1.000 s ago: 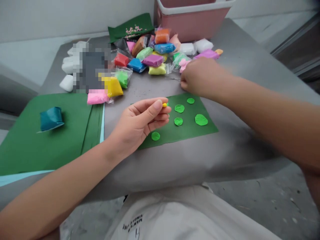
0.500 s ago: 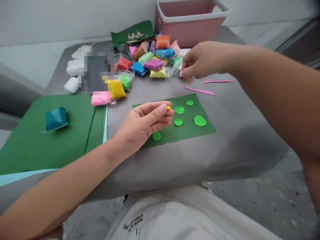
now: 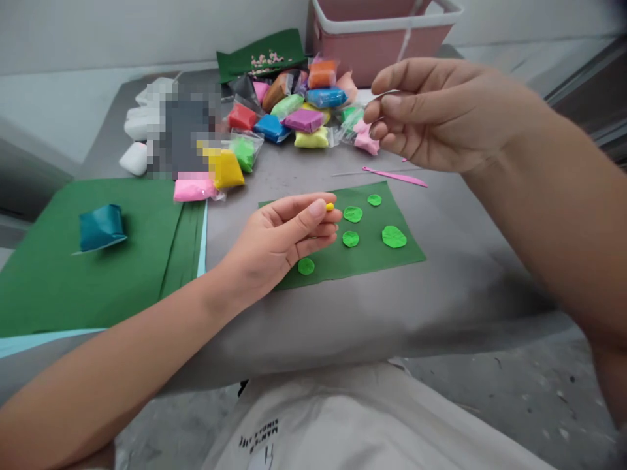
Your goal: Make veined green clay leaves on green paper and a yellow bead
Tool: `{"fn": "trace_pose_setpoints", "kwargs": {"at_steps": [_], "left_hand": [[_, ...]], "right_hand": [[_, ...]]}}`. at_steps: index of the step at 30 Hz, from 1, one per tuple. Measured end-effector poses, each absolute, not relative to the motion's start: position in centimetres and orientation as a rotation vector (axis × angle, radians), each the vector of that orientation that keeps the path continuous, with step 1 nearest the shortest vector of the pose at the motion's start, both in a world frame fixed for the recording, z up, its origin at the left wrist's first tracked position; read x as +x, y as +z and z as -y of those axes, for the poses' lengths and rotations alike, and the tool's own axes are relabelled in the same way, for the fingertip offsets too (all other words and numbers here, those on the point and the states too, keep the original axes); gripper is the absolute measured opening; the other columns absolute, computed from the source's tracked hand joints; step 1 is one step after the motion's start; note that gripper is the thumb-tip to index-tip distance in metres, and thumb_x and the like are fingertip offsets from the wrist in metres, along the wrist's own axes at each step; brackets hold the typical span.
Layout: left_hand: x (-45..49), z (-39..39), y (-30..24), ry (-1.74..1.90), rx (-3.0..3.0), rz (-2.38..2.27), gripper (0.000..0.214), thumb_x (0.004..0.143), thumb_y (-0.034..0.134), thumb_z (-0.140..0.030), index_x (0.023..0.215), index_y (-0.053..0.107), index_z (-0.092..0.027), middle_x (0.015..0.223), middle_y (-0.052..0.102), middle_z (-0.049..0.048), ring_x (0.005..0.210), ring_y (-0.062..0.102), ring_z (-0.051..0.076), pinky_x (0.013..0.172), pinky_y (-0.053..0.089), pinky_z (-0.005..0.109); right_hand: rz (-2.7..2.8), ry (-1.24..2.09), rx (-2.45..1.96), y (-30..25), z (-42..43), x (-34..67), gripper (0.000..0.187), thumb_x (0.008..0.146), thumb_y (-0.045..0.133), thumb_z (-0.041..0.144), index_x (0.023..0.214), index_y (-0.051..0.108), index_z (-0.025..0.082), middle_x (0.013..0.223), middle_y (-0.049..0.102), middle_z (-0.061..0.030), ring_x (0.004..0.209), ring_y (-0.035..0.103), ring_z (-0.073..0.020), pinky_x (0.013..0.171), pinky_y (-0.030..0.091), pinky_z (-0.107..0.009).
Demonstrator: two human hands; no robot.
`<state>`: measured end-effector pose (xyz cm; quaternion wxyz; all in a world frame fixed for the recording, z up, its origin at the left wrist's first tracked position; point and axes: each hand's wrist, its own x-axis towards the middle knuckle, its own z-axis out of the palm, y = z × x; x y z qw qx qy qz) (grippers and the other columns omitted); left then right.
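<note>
My left hand (image 3: pixel 284 241) rests over the left edge of a small dark green sheet (image 3: pixel 392 258) and pinches a tiny yellow clay ball (image 3: pixel 330 207) between thumb and fingertips. Several flat light green clay discs (image 3: pixel 394 236) lie on that sheet. My right hand (image 3: pixel 441 111) is raised above the table's far side, thumb and forefinger pinched together. A thin pale sliver shows at the pinch, but I cannot make out what it is. A pink modelling tool (image 3: pixel 396 177) lies on the table below this hand.
A heap of coloured clay packets (image 3: pixel 294 111) lies behind the small sheet, in front of a pink tub (image 3: pixel 382 46). On the left, a big green sheet (image 3: pixel 59 281) carries a teal packet (image 3: pixel 100 226). White packets (image 3: pixel 134 158) sit at the far left. A grey cover (image 3: pixel 465 274) drapes the table.
My right hand has lifted off the table by the clay packets and turned, fingers pinched, uncovering the pink tool. My left hand has stayed put with the yellow ball.
</note>
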<state>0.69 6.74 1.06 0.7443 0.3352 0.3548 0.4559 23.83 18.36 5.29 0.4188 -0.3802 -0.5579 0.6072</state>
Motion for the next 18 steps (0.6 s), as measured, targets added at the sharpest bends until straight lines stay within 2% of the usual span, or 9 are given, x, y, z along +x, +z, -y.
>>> {"fn": "trace_pose_setpoints", "kwargs": {"at_steps": [2,4,8,10,13,16,18], "left_hand": [[0.7,-6.7,1.2,1.001,0.724,-0.766,0.023,0.077,0.103,-0.032,0.090,0.086,-0.023,0.089,0.084,-0.0019,0.076,0.077,0.008,0.080,0.066,0.018],[0.7,-6.7,1.3,0.998,0.718,-0.776,0.017,0.082,0.099,-0.028,0.090,0.086,-0.023,0.088,0.084,-0.0025,0.075,0.077,0.008,0.082,0.066,0.019],[0.8,-6.6,1.5,0.988,0.714,-0.788,0.012,0.086,0.096,-0.028,0.090,0.085,-0.024,0.088,0.083,-0.0030,0.073,0.077,0.008,0.083,0.067,0.020],[0.8,-6.6,1.5,0.978,0.695,-0.771,0.013,0.086,0.097,-0.029,0.091,0.086,-0.025,0.088,0.083,-0.0033,0.073,0.078,0.008,0.083,0.068,0.021],[0.8,-6.6,1.4,0.953,0.661,-0.750,0.015,0.084,0.098,-0.031,0.090,0.086,-0.026,0.088,0.083,-0.0038,0.074,0.078,0.009,0.083,0.068,0.021],[0.8,-6.5,1.4,0.929,0.644,-0.733,0.020,0.079,0.102,-0.033,0.090,0.087,-0.025,0.088,0.084,-0.0039,0.076,0.078,0.008,0.081,0.067,0.018],[0.8,-6.5,1.4,0.915,0.641,-0.725,0.023,0.077,0.103,-0.033,0.090,0.087,-0.024,0.088,0.084,-0.0041,0.076,0.078,0.007,0.079,0.066,0.015]], "right_hand": [[1.337,1.510,-0.811,5.2,-16.6,22.9,0.021,0.085,0.084,0.005,0.084,0.073,0.022,0.072,0.080,0.0073,0.061,0.074,-0.0055,0.059,0.059,-0.010],[1.310,1.491,-0.668,5.1,-14.6,22.1,0.032,0.069,0.103,0.017,0.083,0.075,0.024,0.077,0.082,0.0089,0.066,0.077,-0.0065,0.057,0.061,-0.008],[1.260,1.448,-0.712,4.5,-11.3,21.7,0.036,0.062,0.109,0.036,0.081,0.079,0.031,0.079,0.082,0.0122,0.069,0.079,-0.0058,0.061,0.063,-0.006],[1.278,1.452,-0.741,4.1,-10.6,22.0,0.033,0.063,0.107,0.041,0.085,0.083,0.035,0.079,0.082,0.0144,0.069,0.081,-0.0067,0.062,0.065,-0.009],[1.339,1.455,-0.724,3.4,-10.2,22.7,0.023,0.074,0.102,0.041,0.089,0.086,0.037,0.084,0.084,0.0139,0.073,0.084,-0.0094,0.066,0.067,-0.010],[1.379,1.466,-0.686,2.9,-10.0,23.0,0.014,0.086,0.095,0.028,0.094,0.087,0.035,0.095,0.087,0.0103,0.089,0.086,-0.0112,0.070,0.066,-0.006],[1.413,1.426,-0.688,2.6,-9.9,22.9,0.015,0.090,0.090,0.020,0.095,0.086,0.033,0.100,0.087,0.0082,0.096,0.086,-0.0133,0.071,0.068,-0.009]]}}
